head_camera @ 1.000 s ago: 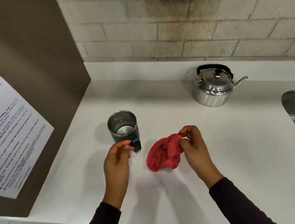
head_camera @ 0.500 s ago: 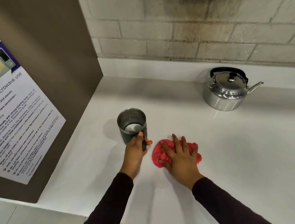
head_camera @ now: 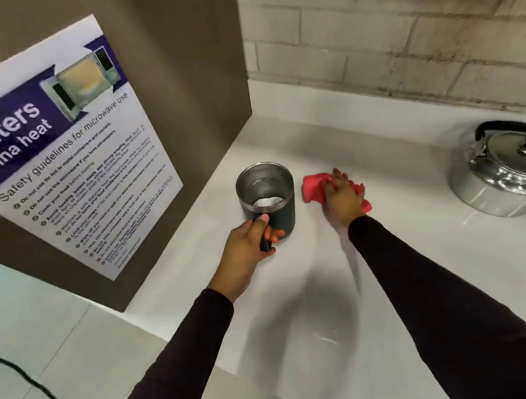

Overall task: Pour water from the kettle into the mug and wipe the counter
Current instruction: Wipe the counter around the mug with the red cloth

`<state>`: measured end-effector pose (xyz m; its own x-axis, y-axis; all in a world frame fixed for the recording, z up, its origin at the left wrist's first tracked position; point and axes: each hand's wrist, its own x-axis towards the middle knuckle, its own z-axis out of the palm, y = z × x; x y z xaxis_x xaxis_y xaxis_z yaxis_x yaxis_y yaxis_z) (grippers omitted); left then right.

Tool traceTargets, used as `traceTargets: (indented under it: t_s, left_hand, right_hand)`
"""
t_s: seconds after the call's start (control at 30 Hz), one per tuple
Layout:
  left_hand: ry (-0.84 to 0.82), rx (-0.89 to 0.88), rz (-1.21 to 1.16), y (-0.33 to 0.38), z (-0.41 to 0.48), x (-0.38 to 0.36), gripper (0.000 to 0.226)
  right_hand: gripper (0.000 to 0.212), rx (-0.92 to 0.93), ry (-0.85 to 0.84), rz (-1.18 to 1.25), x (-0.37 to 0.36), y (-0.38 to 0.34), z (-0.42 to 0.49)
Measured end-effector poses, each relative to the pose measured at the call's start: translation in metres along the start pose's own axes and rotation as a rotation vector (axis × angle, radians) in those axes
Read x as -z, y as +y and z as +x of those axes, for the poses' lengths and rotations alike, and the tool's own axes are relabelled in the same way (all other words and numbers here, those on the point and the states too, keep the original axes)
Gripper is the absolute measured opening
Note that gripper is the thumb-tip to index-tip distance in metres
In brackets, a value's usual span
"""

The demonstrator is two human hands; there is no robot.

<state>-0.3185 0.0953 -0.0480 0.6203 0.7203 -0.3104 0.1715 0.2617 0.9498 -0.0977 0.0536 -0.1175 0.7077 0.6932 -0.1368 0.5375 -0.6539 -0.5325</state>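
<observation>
On the left, a poster point(head_camera: 56, 160) about microwaves hangs on the brown panel at the table's left edge. Next comes the mug point(head_camera: 266, 198), standing near the back left corner of the white table point(head_camera: 401, 281). Our left hand point(head_camera: 245, 252) is wrapped tight around its handle. Just beside it, our right hand point(head_camera: 342, 195) lies flat with fingers spread, pressing the red cloth point(head_camera: 314, 187) down. The kettle point(head_camera: 510, 168) sits far right, well apart. We think we should hold the mug steady and push the cloth firmly, so nothing tips.
</observation>
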Motion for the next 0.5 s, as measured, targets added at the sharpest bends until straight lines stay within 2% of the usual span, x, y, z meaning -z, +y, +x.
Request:
traceTargets:
  t_s: [0.07,0.17,0.23,0.33,0.43,0.5]
  left_hand:
    - [0.010,-0.027,0.016,0.007,-0.003,0.011,0.044]
    - [0.023,-0.064,0.035,0.017,-0.009,0.027,0.045]
    - [0.030,-0.078,0.039,0.023,-0.014,0.034,0.044]
    - [0.045,-0.089,0.021,0.030,-0.020,0.040,0.044]
    - [0.052,-0.083,-0.004,0.034,-0.024,0.042,0.043]
    - [0.056,-0.081,-0.014,0.037,-0.027,0.043,0.043]
  right_hand:
    - [0.041,0.119,-0.080,0.060,-0.010,-0.019,0.000]
    - [0.042,0.316,-0.231,-0.009,-0.026,-0.038,-0.015]
    - [0.043,0.371,-0.332,0.027,-0.032,-0.046,-0.034]
    - [0.035,0.519,-0.425,-0.060,-0.042,-0.048,-0.076]
    - [0.035,0.664,-0.426,-0.104,-0.042,-0.027,-0.119]
    - [0.038,0.677,-0.408,-0.090,-0.034,-0.004,-0.138]
